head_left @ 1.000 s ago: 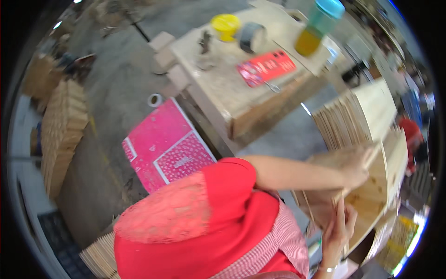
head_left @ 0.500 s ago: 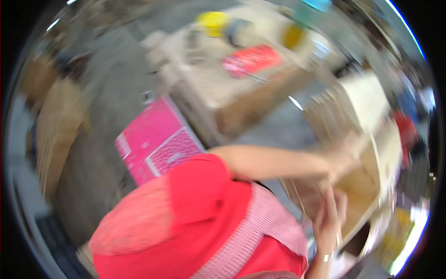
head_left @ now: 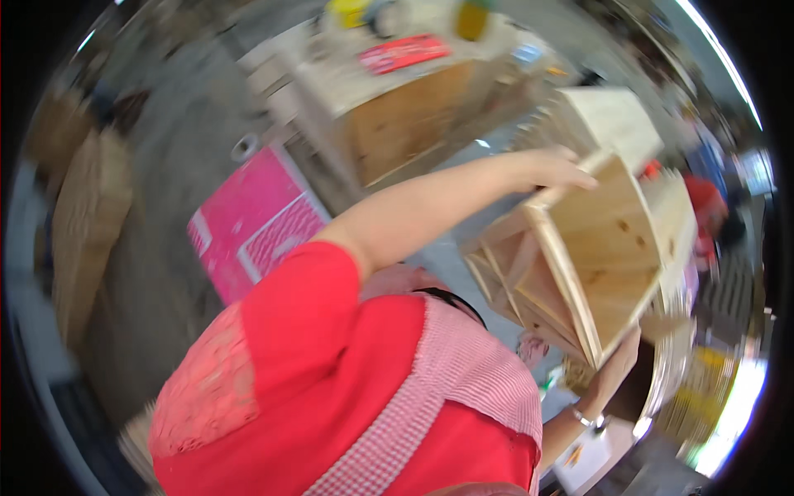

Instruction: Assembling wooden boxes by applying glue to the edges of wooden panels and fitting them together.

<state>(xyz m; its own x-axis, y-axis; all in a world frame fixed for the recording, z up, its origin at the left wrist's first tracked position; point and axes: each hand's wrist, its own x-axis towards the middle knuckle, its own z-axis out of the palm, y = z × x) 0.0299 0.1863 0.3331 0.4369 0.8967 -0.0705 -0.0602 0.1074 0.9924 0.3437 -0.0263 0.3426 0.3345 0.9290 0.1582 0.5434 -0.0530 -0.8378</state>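
A pale wooden box (head_left: 608, 248), open side facing out, is held up in the air and tilted, right of the red-shirted shoulder. The left hand (head_left: 550, 168) grips its upper edge, arm stretched across; the right hand (head_left: 616, 364) clasps its lower corner from beneath. Behind stands a wooden bench (head_left: 405, 99) with a red packet (head_left: 404, 51). A pink carton (head_left: 252, 219) lies on the floor.

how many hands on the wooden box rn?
2. Left hand grips the top corner of the wooden box; right hand supports its lower edge. Fingers partly hidden behind the wood.
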